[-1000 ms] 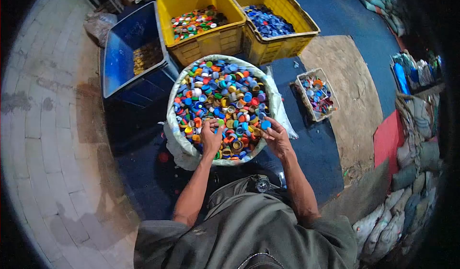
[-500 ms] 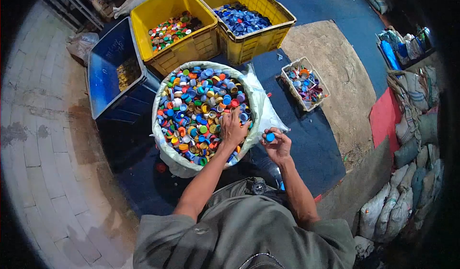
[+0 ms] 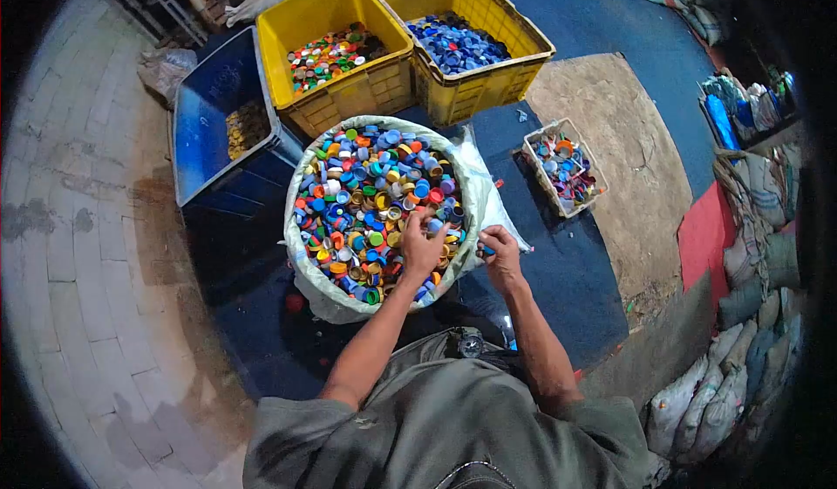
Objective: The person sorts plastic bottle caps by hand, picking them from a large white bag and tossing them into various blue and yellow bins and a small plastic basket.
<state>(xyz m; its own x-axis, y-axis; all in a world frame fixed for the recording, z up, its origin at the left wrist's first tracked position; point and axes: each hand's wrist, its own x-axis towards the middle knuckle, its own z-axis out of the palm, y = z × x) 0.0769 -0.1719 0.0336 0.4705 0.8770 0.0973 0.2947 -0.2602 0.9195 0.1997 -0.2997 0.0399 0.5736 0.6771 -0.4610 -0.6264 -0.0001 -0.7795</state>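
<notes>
A round, cloth-lined tub (image 3: 299, 267) full of mixed coloured plastic bottle caps (image 3: 370, 206) stands in front of me. My left hand (image 3: 424, 247) is over the right side of the heap, fingers curled around a pale blue bottle cap (image 3: 435, 226). Just outside the tub's right rim, my right hand (image 3: 501, 261) is closed on a blue bottle cap (image 3: 487, 249), partly hidden by the fingers.
Behind the tub stand a blue bin (image 3: 196, 153) with yellowish caps, a yellow bin (image 3: 292, 23) with mixed caps and another yellow bin (image 3: 514, 31) with blue caps. A small white basket (image 3: 558, 197) sits to the right. Stacked sacks (image 3: 697, 402) line the far right.
My left hand has drawn up slightly from the heap, with a pale blue cap at its fingers. My right hand has turned, so its blue cap shows less. The view has shifted a little.
</notes>
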